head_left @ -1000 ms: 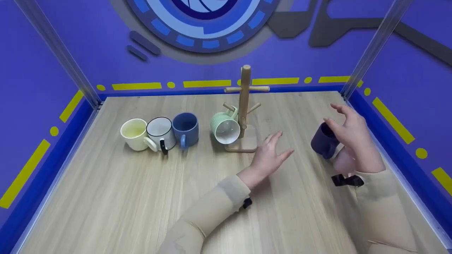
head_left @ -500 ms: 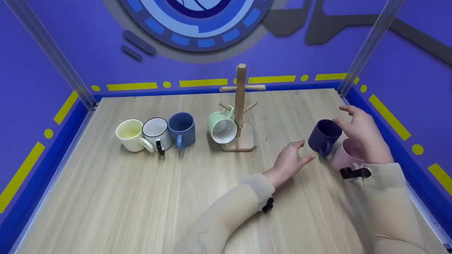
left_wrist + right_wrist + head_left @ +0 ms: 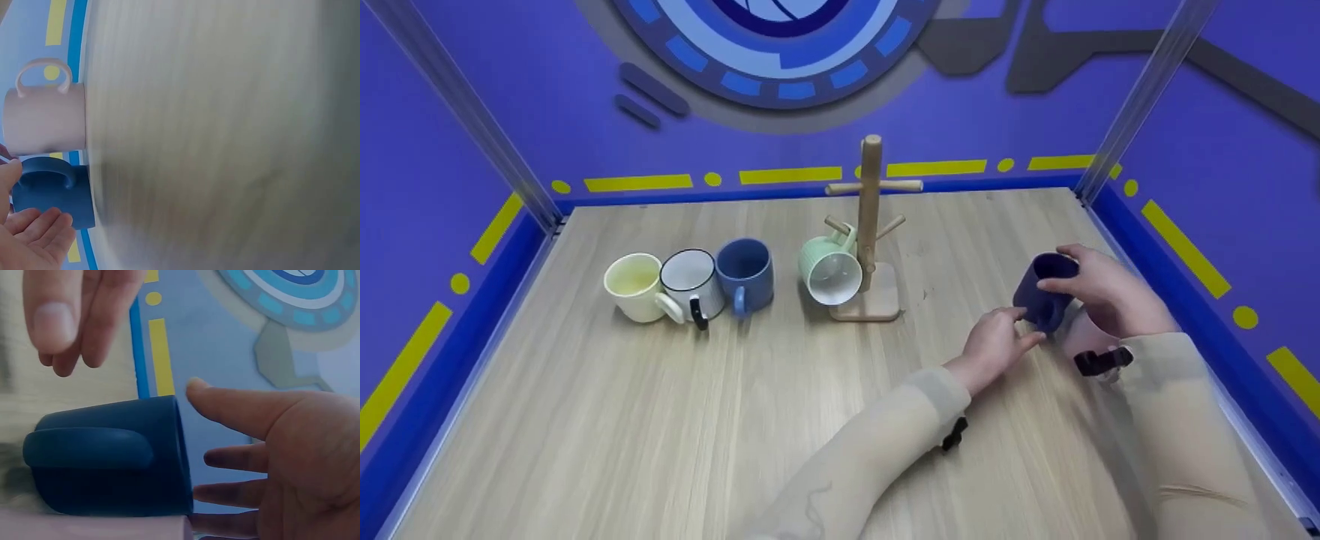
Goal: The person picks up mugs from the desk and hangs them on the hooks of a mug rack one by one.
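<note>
A dark navy mug stands upright at the right of the table, its handle turned toward the front. My right hand comes over its rim from the right, thumb and fingers spread; the right wrist view shows the fingertips right at the rim of the navy mug. On the near left side is my left hand, fingers extended beside the lower body and thumb near the handle. A pink mug stands just in front of the navy one, partly hidden by the right hand; its handle shows in the left wrist view.
A wooden mug tree stands at the middle back, with a light green mug hanging on its lower left peg. A yellow mug, a white black-rimmed mug and a blue mug stand in a row at left. Blue panels border the table.
My left hand has moved right from in front of the mug tree to the navy mug. The right hand drew back slightly, then came in over that mug's rim.
</note>
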The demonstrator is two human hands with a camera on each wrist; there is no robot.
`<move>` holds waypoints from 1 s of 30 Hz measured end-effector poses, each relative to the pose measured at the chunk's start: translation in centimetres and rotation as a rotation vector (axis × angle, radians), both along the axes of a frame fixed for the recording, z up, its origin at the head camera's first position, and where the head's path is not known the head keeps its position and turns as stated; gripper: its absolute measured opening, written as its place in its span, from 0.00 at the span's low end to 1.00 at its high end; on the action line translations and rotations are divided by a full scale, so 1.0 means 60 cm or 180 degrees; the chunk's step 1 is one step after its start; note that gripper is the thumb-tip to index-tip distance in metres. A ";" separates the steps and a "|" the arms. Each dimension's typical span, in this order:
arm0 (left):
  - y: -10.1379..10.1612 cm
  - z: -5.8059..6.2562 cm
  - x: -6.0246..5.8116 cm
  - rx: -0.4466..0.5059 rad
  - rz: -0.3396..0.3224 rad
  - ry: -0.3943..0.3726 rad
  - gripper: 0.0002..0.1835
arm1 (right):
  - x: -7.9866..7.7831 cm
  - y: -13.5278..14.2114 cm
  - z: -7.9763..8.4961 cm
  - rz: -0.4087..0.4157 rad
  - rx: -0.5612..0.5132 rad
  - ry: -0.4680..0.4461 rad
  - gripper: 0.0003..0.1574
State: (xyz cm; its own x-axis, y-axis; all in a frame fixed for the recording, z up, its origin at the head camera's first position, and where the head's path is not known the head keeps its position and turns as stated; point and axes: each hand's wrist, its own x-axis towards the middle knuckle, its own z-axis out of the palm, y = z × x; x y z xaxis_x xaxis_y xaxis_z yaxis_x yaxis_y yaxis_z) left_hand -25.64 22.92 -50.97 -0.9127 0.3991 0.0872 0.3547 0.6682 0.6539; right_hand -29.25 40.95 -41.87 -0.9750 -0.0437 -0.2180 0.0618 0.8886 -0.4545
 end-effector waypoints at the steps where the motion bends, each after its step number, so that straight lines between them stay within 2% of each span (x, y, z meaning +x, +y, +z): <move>1: 0.001 0.000 0.000 -0.0007 0.0001 -0.0008 0.28 | -0.003 -0.002 -0.002 0.0008 -0.0028 -0.0037 0.57; 5: 0.002 0.000 -0.003 0.0034 -0.0003 -0.0071 0.28 | -0.010 -0.008 -0.006 -0.0015 -0.0075 -0.0107 0.56; 11: 0.001 -0.003 -0.010 0.0174 0.0040 -0.0177 0.27 | -0.008 -0.014 -0.005 -0.0162 -0.0156 -0.0293 0.62; 14: 0.000 -0.007 -0.014 0.0243 0.0074 -0.0229 0.25 | -0.004 -0.018 -0.005 -0.0180 0.0018 -0.0256 0.64; 21: -0.004 -0.016 -0.022 0.0372 0.0110 -0.0138 0.11 | 0.002 -0.024 -0.003 -0.0157 0.0434 -0.0107 0.62; 27: -0.014 -0.020 -0.031 0.0488 0.0155 -0.0023 0.09 | 0.000 -0.025 -0.005 -0.0153 0.0629 -0.0115 0.63; 30: -0.018 -0.019 -0.035 0.0596 0.0191 -0.0062 0.08 | -0.004 -0.028 -0.008 -0.0135 0.0704 -0.0146 0.65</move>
